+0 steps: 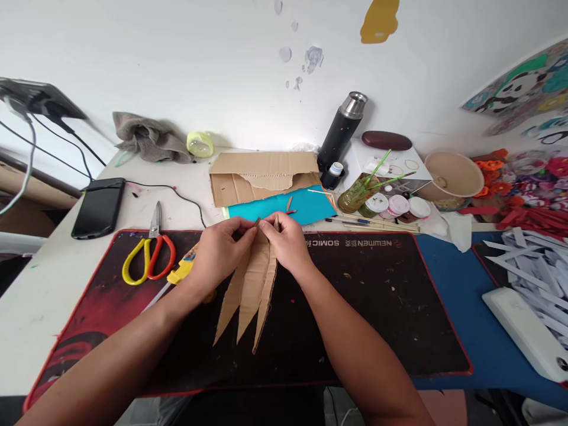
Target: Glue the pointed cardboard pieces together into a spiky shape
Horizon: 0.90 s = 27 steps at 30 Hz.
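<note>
Three long pointed cardboard strips (251, 290) fan out toward me over a black and red desk mat (377, 307). My left hand (219, 251) and my right hand (286, 239) both pinch the strips' joined upper ends, fingers closed on the cardboard. A yellow-handled tool (181, 271) lies partly under my left wrist.
Scissors (148, 254) with yellow and red handles lie left on the mat. A phone (98, 207) sits farther left. Behind the hands lie teal paper (284, 207), cardboard sheets (261, 171), a black flask (341, 130), a jar of brushes (355, 195), paint pots (397, 205) and a bowl (452, 174). White paper strips (532, 260) pile at right.
</note>
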Tool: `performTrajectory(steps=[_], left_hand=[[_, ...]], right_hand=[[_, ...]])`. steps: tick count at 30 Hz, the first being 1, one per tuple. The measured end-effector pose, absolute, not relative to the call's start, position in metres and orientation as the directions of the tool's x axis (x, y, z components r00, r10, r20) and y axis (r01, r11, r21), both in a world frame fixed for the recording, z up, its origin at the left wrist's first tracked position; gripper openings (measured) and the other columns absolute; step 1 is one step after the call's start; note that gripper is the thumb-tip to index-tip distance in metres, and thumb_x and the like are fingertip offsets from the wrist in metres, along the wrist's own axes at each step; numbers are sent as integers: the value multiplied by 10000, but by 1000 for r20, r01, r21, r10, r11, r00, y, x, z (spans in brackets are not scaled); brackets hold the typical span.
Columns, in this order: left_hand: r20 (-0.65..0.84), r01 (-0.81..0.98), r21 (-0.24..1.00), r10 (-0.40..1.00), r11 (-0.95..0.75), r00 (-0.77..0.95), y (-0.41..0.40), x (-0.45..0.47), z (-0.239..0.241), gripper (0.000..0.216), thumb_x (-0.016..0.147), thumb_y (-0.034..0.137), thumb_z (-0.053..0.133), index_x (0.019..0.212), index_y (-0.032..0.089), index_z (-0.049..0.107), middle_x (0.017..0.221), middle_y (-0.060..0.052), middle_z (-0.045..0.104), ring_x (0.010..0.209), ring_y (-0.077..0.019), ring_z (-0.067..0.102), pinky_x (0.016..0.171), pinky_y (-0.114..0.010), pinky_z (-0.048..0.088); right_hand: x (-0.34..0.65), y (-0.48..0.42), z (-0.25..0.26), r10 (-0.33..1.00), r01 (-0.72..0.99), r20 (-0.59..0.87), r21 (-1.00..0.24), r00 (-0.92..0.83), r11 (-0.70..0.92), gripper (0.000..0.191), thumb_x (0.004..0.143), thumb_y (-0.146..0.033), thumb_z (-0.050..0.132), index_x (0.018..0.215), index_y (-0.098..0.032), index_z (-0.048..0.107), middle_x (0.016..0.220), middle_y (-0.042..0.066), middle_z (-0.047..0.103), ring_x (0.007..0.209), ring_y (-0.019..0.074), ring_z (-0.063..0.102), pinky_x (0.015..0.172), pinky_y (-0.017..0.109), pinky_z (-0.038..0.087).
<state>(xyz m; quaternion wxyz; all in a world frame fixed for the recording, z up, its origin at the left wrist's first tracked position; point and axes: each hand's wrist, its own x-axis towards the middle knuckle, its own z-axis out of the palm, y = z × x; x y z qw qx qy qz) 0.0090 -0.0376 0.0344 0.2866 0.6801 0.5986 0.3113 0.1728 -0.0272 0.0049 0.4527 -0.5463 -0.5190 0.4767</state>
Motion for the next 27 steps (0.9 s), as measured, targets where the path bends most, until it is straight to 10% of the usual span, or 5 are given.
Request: performTrajectory(steps=[27], left_hand=[[165, 667, 698, 965, -260, 203, -38, 12, 27, 365, 996, 370, 567, 1217, 215, 812, 1136, -76, 839, 977, -256, 780, 885, -352, 609]], right_hand=[[176, -24, -2, 996, 83, -94, -992, 2, -94, 240, 860, -433, 658, 740, -237, 588, 693, -40, 532, 702, 171, 483, 655, 308, 374]])
